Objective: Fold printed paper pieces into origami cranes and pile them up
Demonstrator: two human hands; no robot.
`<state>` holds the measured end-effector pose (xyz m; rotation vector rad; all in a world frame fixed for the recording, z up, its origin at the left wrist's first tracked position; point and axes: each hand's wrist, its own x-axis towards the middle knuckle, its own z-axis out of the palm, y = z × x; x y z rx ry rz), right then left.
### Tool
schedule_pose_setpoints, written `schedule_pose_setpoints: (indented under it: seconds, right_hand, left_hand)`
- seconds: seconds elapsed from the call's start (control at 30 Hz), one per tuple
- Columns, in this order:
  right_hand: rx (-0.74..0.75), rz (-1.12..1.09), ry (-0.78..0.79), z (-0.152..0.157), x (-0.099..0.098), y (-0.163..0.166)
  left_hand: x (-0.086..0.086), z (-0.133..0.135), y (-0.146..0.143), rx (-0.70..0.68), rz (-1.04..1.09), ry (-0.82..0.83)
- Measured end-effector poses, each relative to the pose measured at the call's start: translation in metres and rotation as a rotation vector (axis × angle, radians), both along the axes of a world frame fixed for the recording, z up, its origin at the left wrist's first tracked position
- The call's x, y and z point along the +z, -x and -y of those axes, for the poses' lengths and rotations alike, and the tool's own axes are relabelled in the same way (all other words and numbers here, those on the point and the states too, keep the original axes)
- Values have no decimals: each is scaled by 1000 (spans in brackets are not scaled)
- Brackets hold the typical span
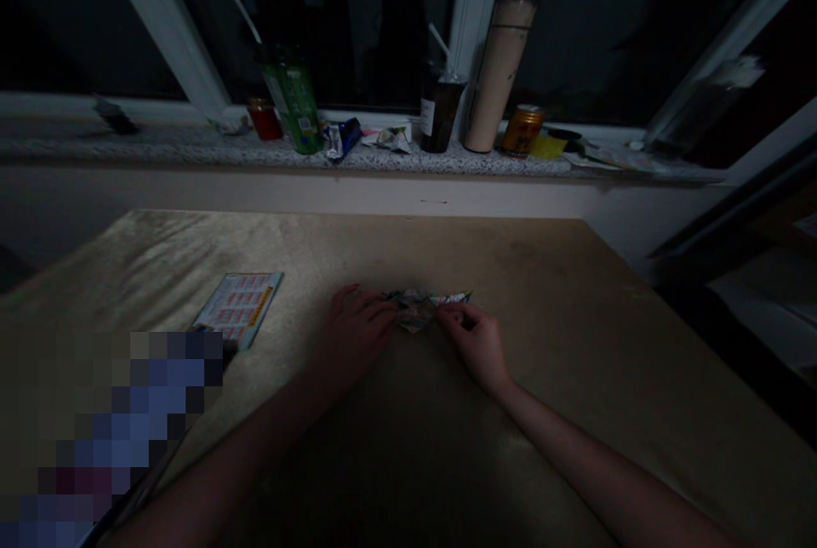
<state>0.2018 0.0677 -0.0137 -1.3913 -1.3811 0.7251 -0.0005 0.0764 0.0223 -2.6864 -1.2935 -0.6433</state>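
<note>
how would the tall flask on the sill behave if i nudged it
The flask would probably tip fairly easily, being tall and narrow. Its rounded body suggests it could roll once on its side. Its weight is hard to guess, since its opaque wall hides any contents.

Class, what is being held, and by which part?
The right hand seems to pinch the crumpled paper by its right side; the left hand touches its left end.

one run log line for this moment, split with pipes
left hand: at left edge of creased sheet | right hand: seemingly pinching its right side | surface: table | further left: printed card
</note>
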Motion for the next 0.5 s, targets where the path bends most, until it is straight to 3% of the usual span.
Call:
schedule_pose_setpoints:
  seconds: [0.23,0.5]
  right_hand:
    - [-18,-2,2,1,2,0]
    - [-2,60,-16,1,-2,-1]
  left_hand:
    - [3,5,2,-12,8,8]
    - [-8,1,0,-22,1,9]
